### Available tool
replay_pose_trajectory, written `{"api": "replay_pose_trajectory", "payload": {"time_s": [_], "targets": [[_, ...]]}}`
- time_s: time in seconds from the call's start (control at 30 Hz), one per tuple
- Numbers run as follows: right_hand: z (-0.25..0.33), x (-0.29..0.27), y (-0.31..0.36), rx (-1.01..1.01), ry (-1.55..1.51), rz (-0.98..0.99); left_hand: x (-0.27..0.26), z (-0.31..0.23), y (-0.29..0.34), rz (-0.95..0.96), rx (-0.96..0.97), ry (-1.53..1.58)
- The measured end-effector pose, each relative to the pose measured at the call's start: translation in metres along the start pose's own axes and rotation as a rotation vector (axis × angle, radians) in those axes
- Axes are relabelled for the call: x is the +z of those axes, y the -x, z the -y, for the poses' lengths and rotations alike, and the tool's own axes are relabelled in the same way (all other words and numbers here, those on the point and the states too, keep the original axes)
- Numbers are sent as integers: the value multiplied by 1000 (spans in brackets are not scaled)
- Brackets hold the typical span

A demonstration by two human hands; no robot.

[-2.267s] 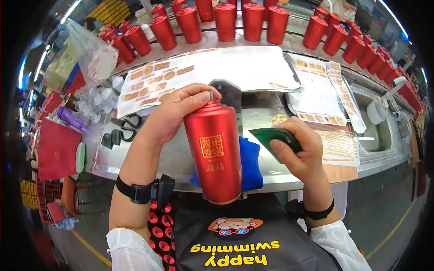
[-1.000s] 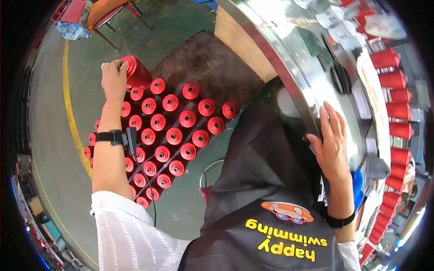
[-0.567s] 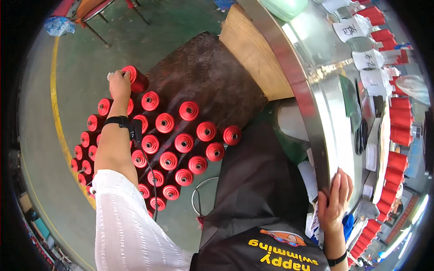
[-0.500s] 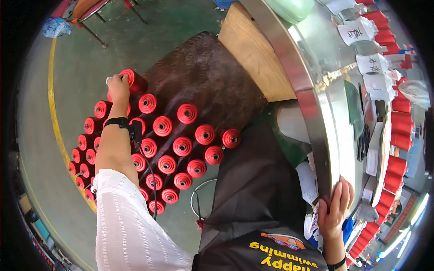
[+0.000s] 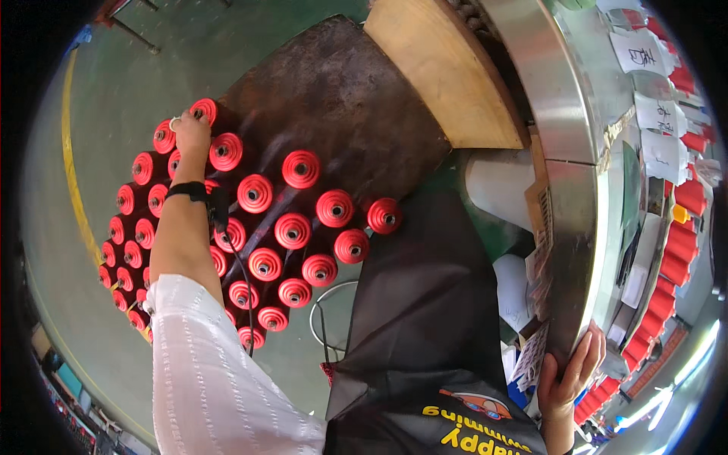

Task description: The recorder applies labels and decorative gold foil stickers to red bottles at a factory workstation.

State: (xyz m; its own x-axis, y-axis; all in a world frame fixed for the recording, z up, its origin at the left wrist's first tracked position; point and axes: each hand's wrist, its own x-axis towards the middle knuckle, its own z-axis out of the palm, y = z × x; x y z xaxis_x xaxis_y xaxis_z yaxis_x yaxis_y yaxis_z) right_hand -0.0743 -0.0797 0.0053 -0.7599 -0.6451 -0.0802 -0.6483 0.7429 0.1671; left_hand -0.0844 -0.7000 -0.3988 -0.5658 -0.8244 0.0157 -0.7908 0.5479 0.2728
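My left hand [image 5: 192,131] is closed on a dark cylinder with a red ringed end [image 5: 204,111], at the far edge of a group of similar red-ended rollers [image 5: 255,193]. The fingers lie over its red end and a ring shows on one finger; the hand hides part of the end. The rollers stand with their red ends up, each with a small metal shaft tip at the centre. My right hand [image 5: 572,373] rests on the edge of the metal table [image 5: 567,292], fingers stretched along it and holding nothing.
Dark brown sheeting [image 5: 334,98] lies beyond the rollers. A pale wooden panel [image 5: 425,72] stands beside the table, with a white bucket [image 5: 497,189] under it. Red items [image 5: 667,258] line the table's far side. A metal hoop [image 5: 322,322] lies near my apron.
The roller in my left hand was tilted and raised; now it stands lower, in line with the others. The view has shifted slightly. My right hand stays on the table edge.
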Motion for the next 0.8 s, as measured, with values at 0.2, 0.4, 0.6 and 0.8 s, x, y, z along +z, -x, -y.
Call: {"api": "replay_pose_trajectory", "payload": {"time_s": [0.2, 0.4, 0.6, 0.8], "targets": [[1, -3, -4, 3, 18, -27, -33, -28, 120, 113, 542, 226], [4, 3, -7, 20, 26, -54, -35, -23, 187, 302, 469, -53], [6, 2, -9, -6, 3, -76, -25, -17, 196, 309, 477, -83], [4, 3, -4, 20, 25, -72, -33, -31, 196, 385, 447, -43]]}}
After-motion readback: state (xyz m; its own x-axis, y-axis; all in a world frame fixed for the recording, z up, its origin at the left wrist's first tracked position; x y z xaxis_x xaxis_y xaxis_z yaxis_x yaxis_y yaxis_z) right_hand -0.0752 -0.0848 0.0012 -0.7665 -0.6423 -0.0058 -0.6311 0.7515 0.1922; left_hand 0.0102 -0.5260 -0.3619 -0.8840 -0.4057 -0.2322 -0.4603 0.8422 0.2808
